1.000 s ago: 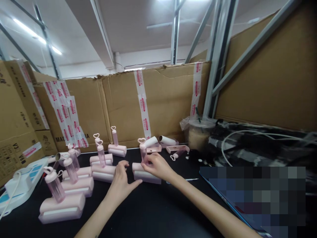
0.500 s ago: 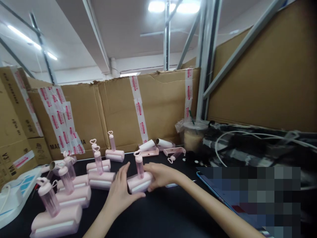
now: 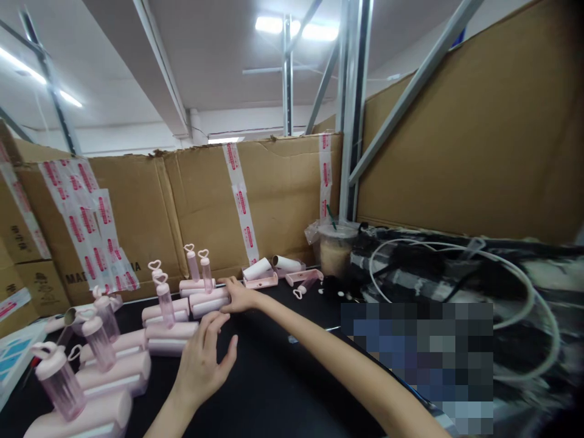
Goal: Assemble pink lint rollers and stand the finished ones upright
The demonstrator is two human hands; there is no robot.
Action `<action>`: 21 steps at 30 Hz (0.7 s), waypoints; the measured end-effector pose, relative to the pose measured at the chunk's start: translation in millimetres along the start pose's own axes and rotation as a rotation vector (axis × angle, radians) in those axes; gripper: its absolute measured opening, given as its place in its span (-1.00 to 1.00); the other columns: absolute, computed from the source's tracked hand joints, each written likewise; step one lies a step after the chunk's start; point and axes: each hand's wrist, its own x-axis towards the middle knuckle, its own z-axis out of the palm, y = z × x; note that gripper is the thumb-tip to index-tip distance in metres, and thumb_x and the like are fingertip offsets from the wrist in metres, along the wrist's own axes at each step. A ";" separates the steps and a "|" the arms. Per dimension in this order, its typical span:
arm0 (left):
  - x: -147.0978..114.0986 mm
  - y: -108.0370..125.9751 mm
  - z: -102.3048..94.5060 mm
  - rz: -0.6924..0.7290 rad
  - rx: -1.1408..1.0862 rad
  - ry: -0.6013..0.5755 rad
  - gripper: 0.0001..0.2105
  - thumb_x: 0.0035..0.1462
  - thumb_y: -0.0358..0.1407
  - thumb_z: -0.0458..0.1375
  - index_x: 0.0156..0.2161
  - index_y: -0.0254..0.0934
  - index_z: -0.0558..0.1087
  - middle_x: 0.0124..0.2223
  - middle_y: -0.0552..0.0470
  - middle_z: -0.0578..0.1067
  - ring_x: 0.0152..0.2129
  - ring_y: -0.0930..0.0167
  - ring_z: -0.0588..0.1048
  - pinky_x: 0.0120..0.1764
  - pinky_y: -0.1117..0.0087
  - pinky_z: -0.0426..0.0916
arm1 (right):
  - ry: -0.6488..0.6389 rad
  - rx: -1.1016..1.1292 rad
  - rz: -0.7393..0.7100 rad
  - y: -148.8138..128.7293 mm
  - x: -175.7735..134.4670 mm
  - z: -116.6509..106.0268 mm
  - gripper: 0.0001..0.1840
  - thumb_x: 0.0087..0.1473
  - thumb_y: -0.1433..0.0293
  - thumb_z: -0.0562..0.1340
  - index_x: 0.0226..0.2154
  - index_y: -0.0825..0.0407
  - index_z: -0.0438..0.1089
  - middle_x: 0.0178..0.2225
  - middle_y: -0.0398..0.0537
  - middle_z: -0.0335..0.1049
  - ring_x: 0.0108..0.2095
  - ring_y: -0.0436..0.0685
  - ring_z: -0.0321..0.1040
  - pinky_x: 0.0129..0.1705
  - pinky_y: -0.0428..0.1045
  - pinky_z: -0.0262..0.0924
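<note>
Pink rollers stand in rows on the black tabletop [image 3: 283, 389], handles upright, so each takes little room. Our right hand [image 3: 238, 298] reaches far and grasps the end of one roller [image 3: 208, 300] beside the back row, fingers closed on its body to keep it level. Our left hand [image 3: 201, 362] hovers released, fingers spread, near another roller [image 3: 171, 331]. A cup [image 3: 336, 252] stands by the cardboard wall [image 3: 274, 201].

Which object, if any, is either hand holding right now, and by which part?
The right hand grips a pink lint roller by the right end of its base. The left hand is open, holding nothing.
</note>
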 end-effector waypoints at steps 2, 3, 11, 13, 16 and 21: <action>-0.6 -0.2 0.5 -0.010 0.009 -0.020 -0.67 0.11 -0.33 0.05 0.00 -0.27 0.18 -0.12 -0.10 0.37 -0.25 0.36 0.45 -0.28 0.36 0.43 | 0.030 -0.085 0.031 15.4 -0.5 -11.2 -0.39 -0.02 0.26 0.25 0.06 0.11 0.12 -0.02 0.09 0.20 -0.03 0.16 0.20 -0.04 0.05 0.15; -0.9 -0.1 0.6 -0.014 0.013 -0.031 -0.68 0.11 -0.33 0.04 -0.01 -0.27 0.18 -0.13 -0.10 0.37 -0.26 0.36 0.45 -0.29 0.36 0.44 | 0.045 -0.137 0.058 24.5 -1.0 -17.7 -0.52 0.05 0.29 0.20 0.02 0.11 0.17 -0.03 0.07 0.22 -0.05 0.15 0.22 -0.04 0.08 0.15; 1.3 4.1 -1.3 -0.006 0.011 -0.085 -0.75 0.13 -0.35 -0.01 -0.05 -0.27 0.23 -0.15 -0.08 0.39 -0.30 0.38 0.47 -0.32 0.38 0.44 | 0.019 -0.476 0.061 63.8 -12.7 -41.3 -0.67 0.13 0.33 0.14 -0.06 0.09 0.25 -0.02 0.03 0.24 -0.08 0.16 0.26 -0.09 0.17 0.21; 1.9 5.2 -2.2 0.000 -0.003 -0.095 -0.76 0.13 -0.35 -0.02 -0.06 -0.27 0.23 -0.16 -0.08 0.39 -0.31 0.39 0.47 -0.32 0.39 0.44 | -0.009 -0.510 0.031 61.3 -16.5 -42.4 -0.70 0.13 0.32 0.13 -0.08 0.09 0.26 -0.06 0.02 0.27 -0.12 0.14 0.28 -0.12 0.14 0.23; 2.1 4.6 -2.7 -0.007 -0.013 -0.109 -0.75 0.13 -0.34 -0.03 -0.06 -0.26 0.24 -0.15 -0.08 0.39 -0.32 0.38 0.48 -0.33 0.38 0.44 | -0.036 -0.531 -0.027 53.1 -25.5 -48.5 -0.75 0.13 0.35 0.13 -0.14 0.12 0.30 -0.11 0.01 0.30 -0.15 0.13 0.29 -0.12 0.13 0.21; -0.8 1.4 2.7 -0.107 -0.065 -0.180 -0.72 0.13 -0.30 -0.03 -0.03 -0.25 0.21 -0.13 -0.10 0.36 -0.22 0.31 0.45 -0.24 0.26 0.42 | -0.055 -0.477 -0.188 20.9 -57.7 -54.2 -0.87 0.09 0.49 0.10 -0.30 0.13 0.34 -0.22 0.07 0.33 -0.20 0.14 0.28 -0.14 0.06 0.12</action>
